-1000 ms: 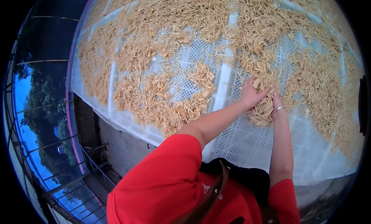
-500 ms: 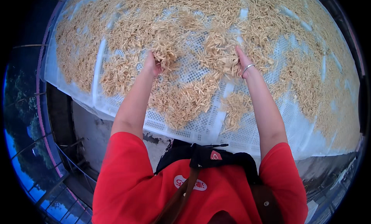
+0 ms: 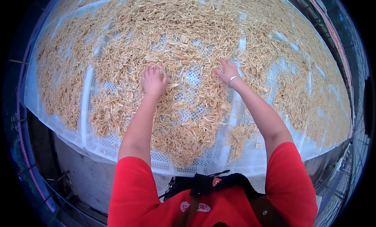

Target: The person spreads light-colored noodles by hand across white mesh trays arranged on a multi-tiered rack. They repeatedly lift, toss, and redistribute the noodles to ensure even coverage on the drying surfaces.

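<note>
Pale tan dried strips (image 3: 184, 137) lie in a loose, uneven layer over white perforated mesh trays (image 3: 214, 137); I cannot tell exactly what food they are. My left hand (image 3: 154, 81) rests palm down on the strips, fingers apart, with nothing gripped. Across from it, my right hand (image 3: 227, 71), with a silver bangle (image 3: 232, 80) at the wrist, hovers over or touches the layer, thumb and fingers stretched apart. Between the hands the strips are thin and bare mesh shows through. A thicker heap sits nearer my body.
Raised white tray rims (image 3: 87, 103) divide the surface into sections, and more strips spread far back and to both sides. The trays' front edge (image 3: 168, 168) runs close to my waist. A grey wall (image 3: 84, 170) stands below it, with metal bars and railing at the left.
Both hands have let go of the clumps of strips they held, and their fingers have spread. My right hand has moved inward. The strips now lie scattered between them. The view has shifted.
</note>
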A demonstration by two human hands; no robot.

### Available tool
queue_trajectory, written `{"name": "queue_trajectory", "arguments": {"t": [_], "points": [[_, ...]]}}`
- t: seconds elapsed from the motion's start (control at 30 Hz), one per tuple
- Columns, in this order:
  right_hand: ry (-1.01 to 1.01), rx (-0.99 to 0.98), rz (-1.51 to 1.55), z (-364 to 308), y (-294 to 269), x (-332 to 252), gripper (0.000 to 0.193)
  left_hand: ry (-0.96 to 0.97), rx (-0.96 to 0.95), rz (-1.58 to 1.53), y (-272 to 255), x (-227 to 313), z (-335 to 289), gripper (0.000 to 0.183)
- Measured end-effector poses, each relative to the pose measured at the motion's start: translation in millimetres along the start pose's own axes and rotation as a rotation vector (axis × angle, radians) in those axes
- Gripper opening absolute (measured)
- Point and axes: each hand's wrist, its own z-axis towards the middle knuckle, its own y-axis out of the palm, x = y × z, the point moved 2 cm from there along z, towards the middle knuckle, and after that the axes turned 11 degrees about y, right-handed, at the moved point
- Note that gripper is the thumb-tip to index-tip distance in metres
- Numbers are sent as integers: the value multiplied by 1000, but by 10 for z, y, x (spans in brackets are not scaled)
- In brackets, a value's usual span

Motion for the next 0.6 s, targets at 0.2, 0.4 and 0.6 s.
{"name": "queue_trajectory", "arguments": {"t": [0.2,0.4,0.6], "points": [[35,154,-191,1237,-123,-100,68,50,-325,-10,546,-160,635,60],[75,209,-178,2815,-202,-522,75,90,-284,20,668,-196,692,58],[21,17,-242,3243,82,-830,75,94,-266,19,695,-229,737,60]]}}
